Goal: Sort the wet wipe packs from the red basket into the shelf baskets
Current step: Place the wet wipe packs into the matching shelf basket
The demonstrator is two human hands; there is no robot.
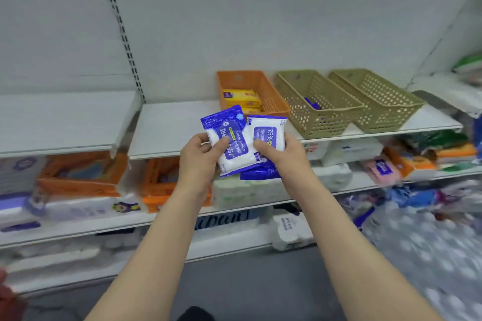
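Observation:
My left hand (199,157) grips a blue and white wet wipe pack (229,138), thumb on its front. My right hand (281,156) holds a second blue and white pack (268,134) beside it, overlapping the first. Both packs hang in front of the shelf edge. On the shelf behind them stand an orange basket (271,94) with yellow packs (241,98) inside, a middle olive basket (300,96) holding a blue pack (311,104), and a right olive basket (391,109). A red object (6,292), perhaps the red basket, shows at the bottom left corner.
The white shelf board (169,128) lies bare left of the orange basket. Lower shelves carry tissue and paper packs (242,193). More packaged goods (430,154) crowd the right side. Grey floor lies below.

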